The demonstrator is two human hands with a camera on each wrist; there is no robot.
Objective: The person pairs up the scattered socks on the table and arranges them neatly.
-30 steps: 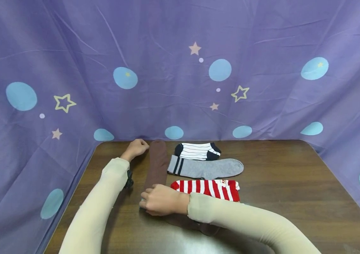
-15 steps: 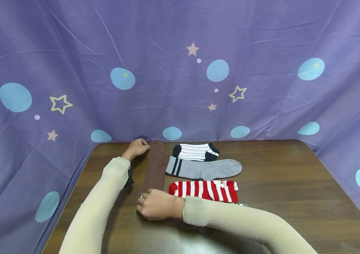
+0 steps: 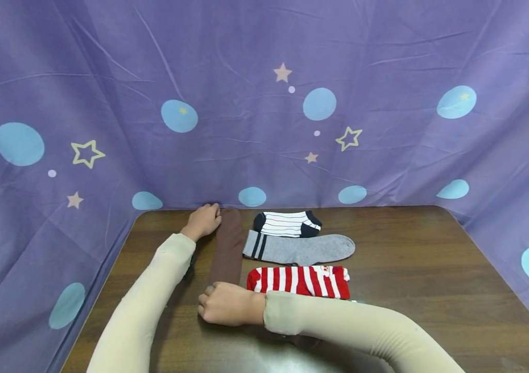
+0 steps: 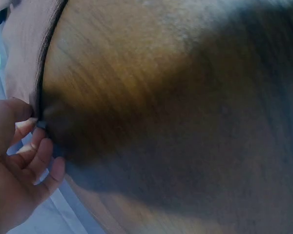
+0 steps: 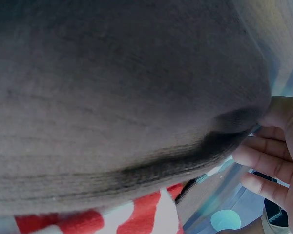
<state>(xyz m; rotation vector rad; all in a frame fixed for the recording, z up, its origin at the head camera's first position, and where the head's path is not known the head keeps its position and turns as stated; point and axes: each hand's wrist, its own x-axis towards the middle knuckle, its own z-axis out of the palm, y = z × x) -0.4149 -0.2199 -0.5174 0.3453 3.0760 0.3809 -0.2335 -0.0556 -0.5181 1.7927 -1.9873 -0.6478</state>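
Observation:
A long brown sock (image 3: 227, 254) lies lengthwise on the left part of the table. At its far end my left hand (image 3: 204, 220) pinches the edge, thumb against forefinger in the left wrist view. My right hand (image 3: 229, 304) grips the brown sock near its bend, covering it in the head view. In the right wrist view, thumb and fingers hold the edge of the brown fabric (image 5: 136, 97). More brown fabric runs rightward, mostly hidden under my right forearm. To the right lie a white-and-black striped ankle sock (image 3: 285, 224), a grey sock (image 3: 306, 249) and a red-and-white striped sock (image 3: 292, 280).
The wooden table (image 3: 432, 269) meets a purple curtain (image 3: 385, 155) with stars and blue ovals along its back edge. My right sleeve (image 3: 339, 316) crosses low in front of the red striped sock and hides part of the table.
My right hand has shifted slightly left and nearer to me with the brown sock, whose length looks straighter. My left hand has stayed at the far end, its fingers moving along the edge.

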